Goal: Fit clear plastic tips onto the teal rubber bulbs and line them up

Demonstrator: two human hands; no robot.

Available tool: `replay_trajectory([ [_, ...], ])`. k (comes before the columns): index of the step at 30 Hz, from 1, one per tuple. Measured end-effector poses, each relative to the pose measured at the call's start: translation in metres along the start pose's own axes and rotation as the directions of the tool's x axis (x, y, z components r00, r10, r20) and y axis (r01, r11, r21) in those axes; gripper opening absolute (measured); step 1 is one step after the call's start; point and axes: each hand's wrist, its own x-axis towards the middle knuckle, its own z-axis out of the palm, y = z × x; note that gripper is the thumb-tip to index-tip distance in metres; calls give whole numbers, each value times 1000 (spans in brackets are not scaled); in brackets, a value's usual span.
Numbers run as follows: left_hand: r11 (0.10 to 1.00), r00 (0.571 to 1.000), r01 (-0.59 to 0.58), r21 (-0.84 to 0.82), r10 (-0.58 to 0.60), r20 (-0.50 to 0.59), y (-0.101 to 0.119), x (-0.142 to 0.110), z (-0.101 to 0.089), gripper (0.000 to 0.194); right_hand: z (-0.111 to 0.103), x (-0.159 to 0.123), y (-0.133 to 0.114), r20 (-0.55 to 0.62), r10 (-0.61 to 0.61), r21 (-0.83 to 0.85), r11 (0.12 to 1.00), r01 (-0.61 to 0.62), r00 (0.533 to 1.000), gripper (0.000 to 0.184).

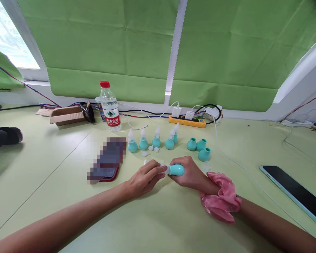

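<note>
My right hand (189, 172) is closed around a teal squeeze bulb (177, 170), which lies on its side with its neck to the left. At that neck my left hand (144, 178) pinches a clear plastic piece (167, 170), mostly covered by the fingers. Beyond the hands stand several teal bulbs with translucent pointed tips (143, 142), which look like nasal aspirators. To their right are three bare teal bulbs (204, 154). Small loose translucent tips (145, 154) lie in front of the row. A clear round piece (206, 166) rests beside my right wrist.
A phone with a red case (109, 160) lies left, another phone (295, 191) right. Behind stand a water bottle (112, 112), a cup (101, 109), an open cardboard box (68, 115) and a yellow power strip (186, 121). A white cable (237, 162) crosses the table's right side.
</note>
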Motion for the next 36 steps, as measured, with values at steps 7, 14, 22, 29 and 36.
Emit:
replay_trajectory([
  [7, 949, 979, -206, 238, 198, 57, 5, 1, -3, 30, -12, 3, 1, 422, 237, 169, 928, -333, 875, 18],
  [14, 878, 929, -368, 307, 336, 154, 12, 8, -9, 19, -10, -1, 4, 572, 443, 211, 734, -646, 690, 31],
  [22, 988, 993, -90, 125, 79, 86, 7, 4, -6, 28, 0, 1, 4, 559, 252, 483, 675, -557, 790, 25],
  [29, 948, 961, 268, 173, -275, 16, -9, 11, -18, 19, 21, -7, 3, 265, 272, 653, 655, -380, 925, 31],
  [36, 653, 738, 371, 660, -638, 218, -27, 31, -41, 27, 24, -9, 1, 209, 313, 678, 637, -368, 927, 33],
])
